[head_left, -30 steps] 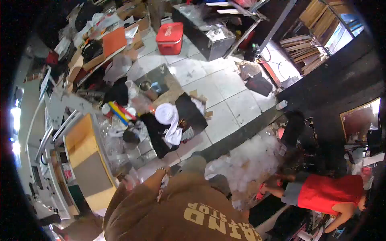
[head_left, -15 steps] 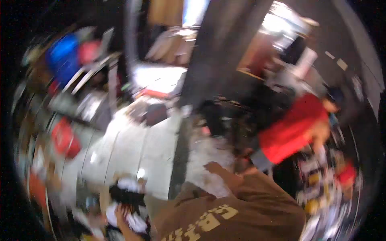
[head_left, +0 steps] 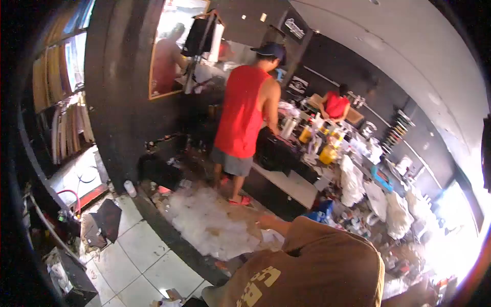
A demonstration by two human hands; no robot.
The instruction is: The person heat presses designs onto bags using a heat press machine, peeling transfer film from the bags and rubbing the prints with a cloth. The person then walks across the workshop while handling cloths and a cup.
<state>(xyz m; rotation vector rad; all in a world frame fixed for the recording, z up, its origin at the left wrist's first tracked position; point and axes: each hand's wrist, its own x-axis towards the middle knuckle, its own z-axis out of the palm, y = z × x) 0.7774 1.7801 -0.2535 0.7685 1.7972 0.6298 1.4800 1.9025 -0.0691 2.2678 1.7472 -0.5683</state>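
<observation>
One white heap lengthwise along dark curb

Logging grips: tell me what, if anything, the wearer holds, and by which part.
Nothing shows held in the right hand; the left hand is out of view, its hold unknown.

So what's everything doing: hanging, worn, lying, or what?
Right hand: held out; too blurry to tell if open
White heap: spread over the floor
Black garment: hanging
Wall mirror: reflecting something red
Dark cap: worn
Red slippers: worn
</observation>
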